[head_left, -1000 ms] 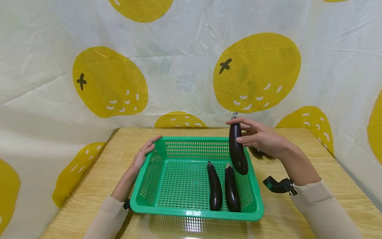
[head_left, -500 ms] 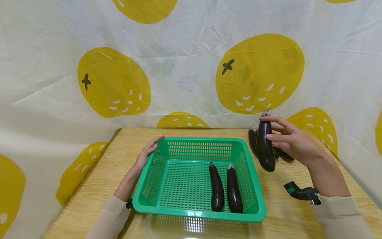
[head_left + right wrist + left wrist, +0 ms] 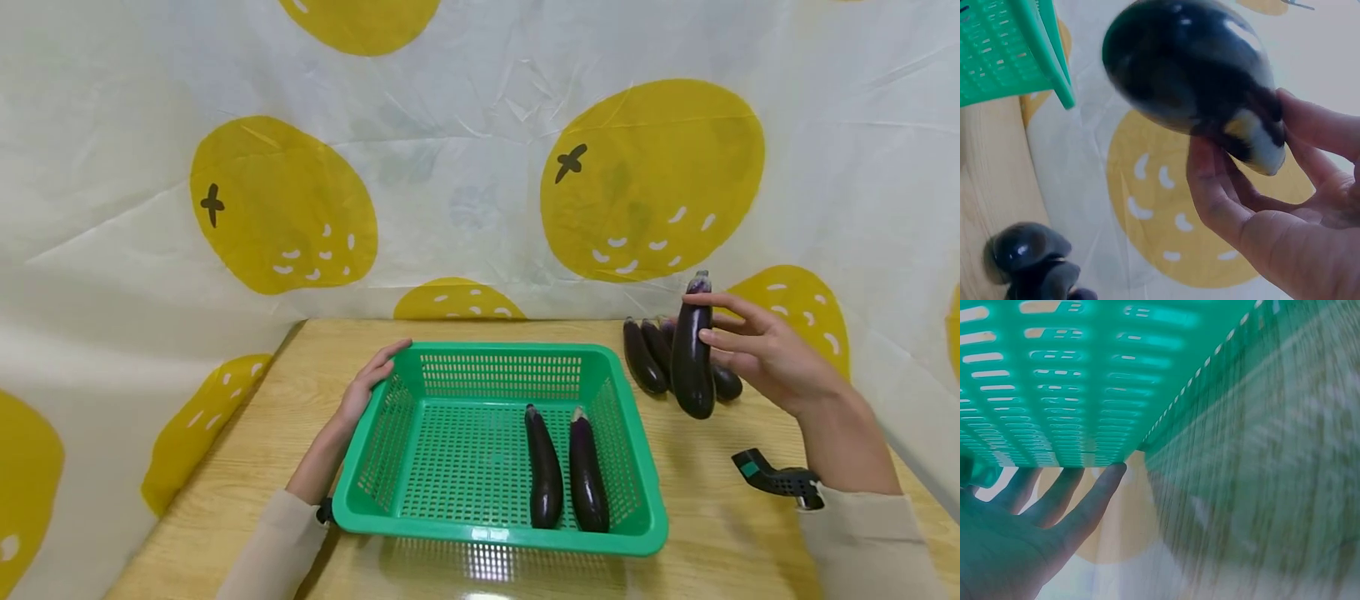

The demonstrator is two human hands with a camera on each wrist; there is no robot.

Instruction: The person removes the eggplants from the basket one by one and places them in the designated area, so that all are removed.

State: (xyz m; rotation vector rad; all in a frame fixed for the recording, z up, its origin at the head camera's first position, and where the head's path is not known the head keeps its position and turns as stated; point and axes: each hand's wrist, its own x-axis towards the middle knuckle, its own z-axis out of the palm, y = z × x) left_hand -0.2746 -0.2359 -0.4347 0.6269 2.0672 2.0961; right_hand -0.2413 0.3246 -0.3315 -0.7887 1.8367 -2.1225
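Note:
In the head view my right hand (image 3: 761,346) pinches a dark purple eggplant (image 3: 693,367) near its stem end. It is held up above the table, right of the green plastic basket (image 3: 495,540). The right wrist view shows the same eggplant (image 3: 1172,62) between thumb and fingers. My left hand (image 3: 362,387) rests at the basket's far left corner. In the left wrist view its fingers (image 3: 1088,512) lie straight against the basket's outside wall. Two eggplants lie side by side in the basket's right part, a left one (image 3: 545,475) and a right one (image 3: 587,477).
More eggplants (image 3: 643,360) lie together on the wooden table (image 3: 285,400) beyond the basket's right side, partly hidden by the held one. A pale cloth (image 3: 465,192) printed with yellow fruit hangs behind and along the sides.
My right hand has carried the eggplant rightward, from above the basket's right rim to beside the loose eggplants. The left hand and the two eggplants in the basket stay put.

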